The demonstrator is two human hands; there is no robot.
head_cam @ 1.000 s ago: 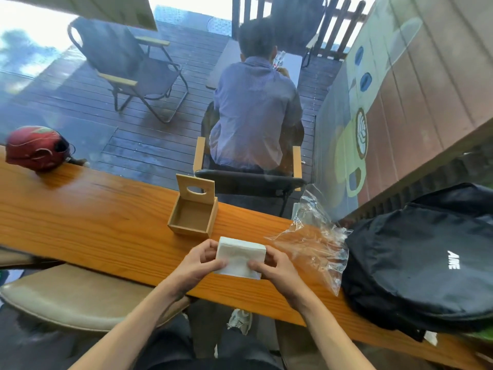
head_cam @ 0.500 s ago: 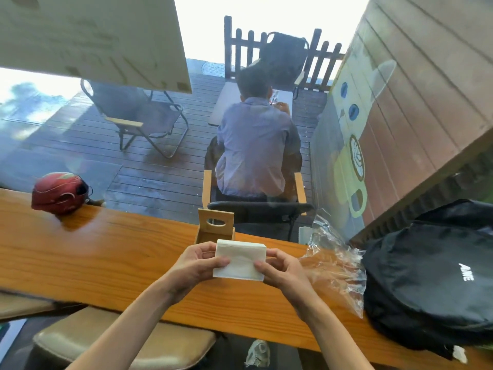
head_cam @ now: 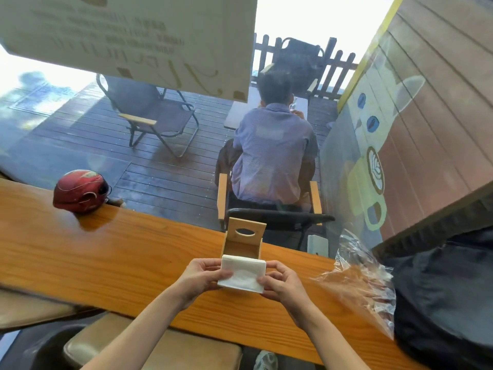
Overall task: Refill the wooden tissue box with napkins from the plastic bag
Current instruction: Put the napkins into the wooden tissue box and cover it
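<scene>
Holding the white napkin stack [head_cam: 242,273] from both sides, I see my left hand [head_cam: 200,279] pinch its left edge and my right hand [head_cam: 280,284] pinch its right edge, fingers closed tight on it. The stack is up off the wooden counter [head_cam: 112,260], right in front of the wooden tissue box [head_cam: 243,240]. It hides the box's low front part from me. The box lid stands straight up at the back, with an oval hole in it. The clear plastic bag [head_cam: 357,284] lies crumpled on the counter to the right, near my right hand. A black backpack [head_cam: 442,295] sits just past the bag. Far to the left, a red helmet [head_cam: 80,190] rests on the counter. Behind the glass, a person sits with their back to me.
</scene>
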